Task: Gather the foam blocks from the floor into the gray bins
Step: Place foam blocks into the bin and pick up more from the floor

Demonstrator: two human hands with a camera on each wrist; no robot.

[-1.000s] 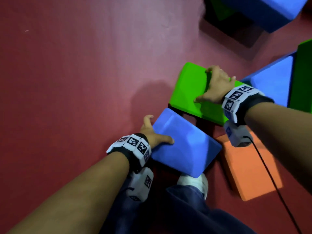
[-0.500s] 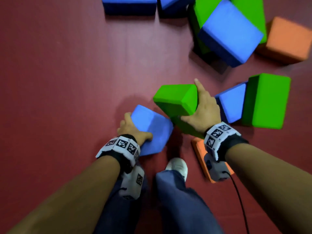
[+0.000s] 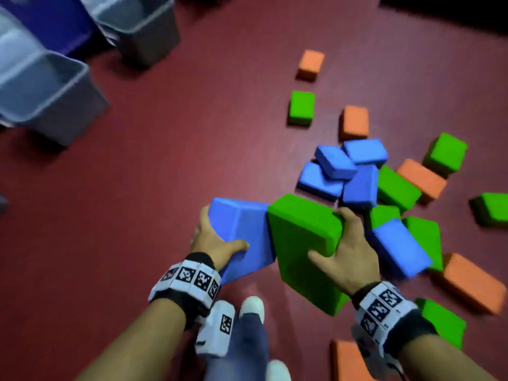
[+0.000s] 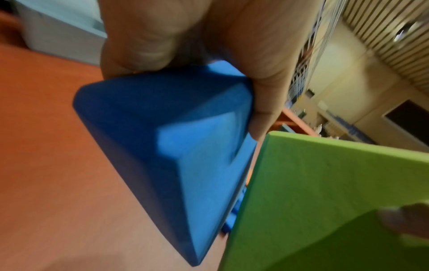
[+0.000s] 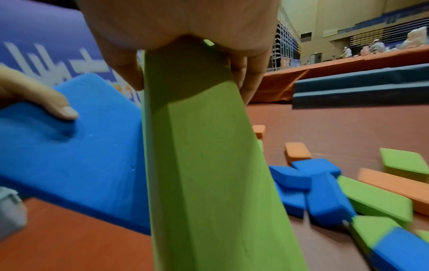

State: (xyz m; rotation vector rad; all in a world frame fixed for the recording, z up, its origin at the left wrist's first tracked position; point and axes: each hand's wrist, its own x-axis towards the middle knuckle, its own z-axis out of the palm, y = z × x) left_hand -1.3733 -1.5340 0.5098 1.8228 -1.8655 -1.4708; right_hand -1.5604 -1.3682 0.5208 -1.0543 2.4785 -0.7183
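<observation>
Head view: a blue block (image 3: 242,237) is gripped by the left hand (image 3: 217,240) and a green block (image 3: 305,243) by the right hand (image 3: 349,254), well apart from the gray bins (image 3: 55,100); many blocks remain on the floor (image 3: 165,188).

Left wrist view: the blue block (image 4: 176,146) is held off the floor.

Right wrist view: the green block (image 5: 204,165) is pinched; nothing held is binned yet.

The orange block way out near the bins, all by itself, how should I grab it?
That orange block lies flat on the floor with nothing touching it. I'd come straight down from above and pinch across its two long sides, the narrower way, so your fingers reach around. Both hands are full at present: the left hand holds a blue block, the right hand a green block.
</observation>
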